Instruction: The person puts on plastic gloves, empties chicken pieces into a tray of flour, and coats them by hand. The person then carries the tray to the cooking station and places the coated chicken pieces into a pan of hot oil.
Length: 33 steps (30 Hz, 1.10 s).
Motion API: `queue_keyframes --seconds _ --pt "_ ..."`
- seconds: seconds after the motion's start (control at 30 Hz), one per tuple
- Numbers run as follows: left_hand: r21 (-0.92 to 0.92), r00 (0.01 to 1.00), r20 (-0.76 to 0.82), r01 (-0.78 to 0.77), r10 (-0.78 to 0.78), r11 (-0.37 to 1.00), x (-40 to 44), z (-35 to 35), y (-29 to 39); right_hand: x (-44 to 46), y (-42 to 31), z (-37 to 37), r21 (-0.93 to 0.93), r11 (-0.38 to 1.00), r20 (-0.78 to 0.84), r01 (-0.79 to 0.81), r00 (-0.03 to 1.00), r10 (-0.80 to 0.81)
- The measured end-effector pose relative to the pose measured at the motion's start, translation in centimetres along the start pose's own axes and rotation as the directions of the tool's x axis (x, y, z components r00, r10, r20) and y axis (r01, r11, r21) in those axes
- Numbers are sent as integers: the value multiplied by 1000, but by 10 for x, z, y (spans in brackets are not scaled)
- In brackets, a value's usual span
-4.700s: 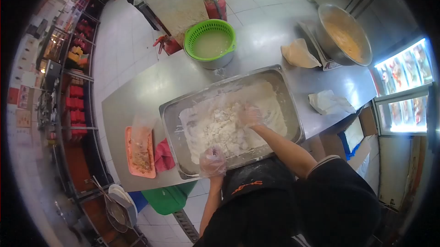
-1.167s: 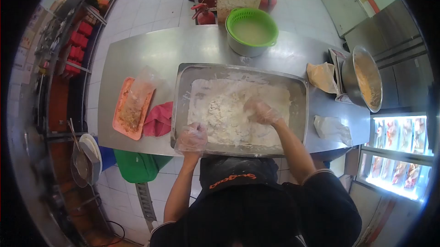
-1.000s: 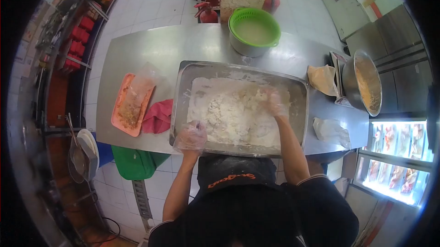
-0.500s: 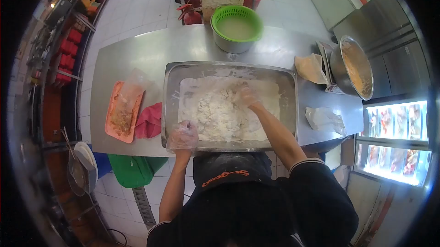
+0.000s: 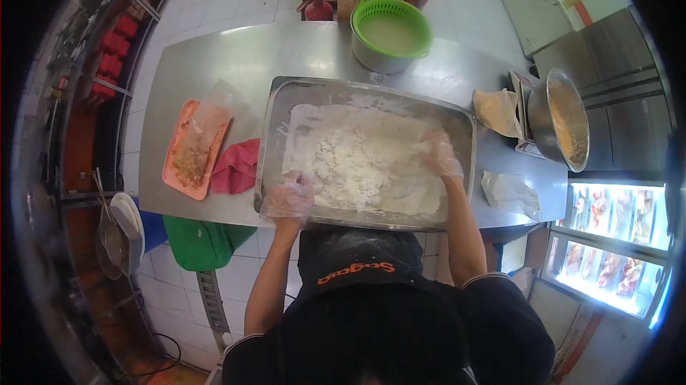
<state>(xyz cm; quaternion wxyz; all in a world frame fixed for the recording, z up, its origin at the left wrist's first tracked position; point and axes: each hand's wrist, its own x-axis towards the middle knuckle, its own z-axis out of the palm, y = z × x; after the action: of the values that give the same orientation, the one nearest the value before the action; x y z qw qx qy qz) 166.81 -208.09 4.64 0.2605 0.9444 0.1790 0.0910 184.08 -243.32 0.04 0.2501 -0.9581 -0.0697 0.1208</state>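
Observation:
A large metal tray holds white flour, with lumpy floured pieces heaped left of its middle. My left hand, in a clear plastic glove, is closed at the tray's near left corner; whether it grips the rim or something else is hidden. My right hand, also gloved, is over the flour at the tray's right side, blurred by motion, so its fingers cannot be made out. Left of the tray lie a red cloth and a pink tray with crumbly food and a clear plastic bag on it.
Behind the tray stands a pot with a green basket. At the right are a metal bowl of orange-brown mixture, a beige bag and a white bag on the steel table. A green bin stands below.
My right hand has moved from the middle of the flour to the tray's right side. My left hand stays at the near left corner. The camera view has shifted slightly.

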Motion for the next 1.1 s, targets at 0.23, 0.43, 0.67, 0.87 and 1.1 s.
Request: queue_keyframes --seconds 0.23,0.43,0.67,0.87,1.1 --pt "-34 997 -65 -36 33 999 -1 2 3 33 58 110 -705 706 -144 -67 988 -50" --pt "-102 995 -69 -73 67 992 1 8 -1 -28 -50 88 -352 875 251 332 934 -254" --pt "-89 998 -26 -56 54 994 0 21 -12 -49 -19 98 -75 942 493 327 833 -250" --pt "-119 1000 17 8 -6 993 1 13 -5 -32 18 29 33 906 266 422 870 -415" --pt "-92 997 57 -42 47 995 4 5 -2 11 51 23 -303 892 -356 335 829 -432"
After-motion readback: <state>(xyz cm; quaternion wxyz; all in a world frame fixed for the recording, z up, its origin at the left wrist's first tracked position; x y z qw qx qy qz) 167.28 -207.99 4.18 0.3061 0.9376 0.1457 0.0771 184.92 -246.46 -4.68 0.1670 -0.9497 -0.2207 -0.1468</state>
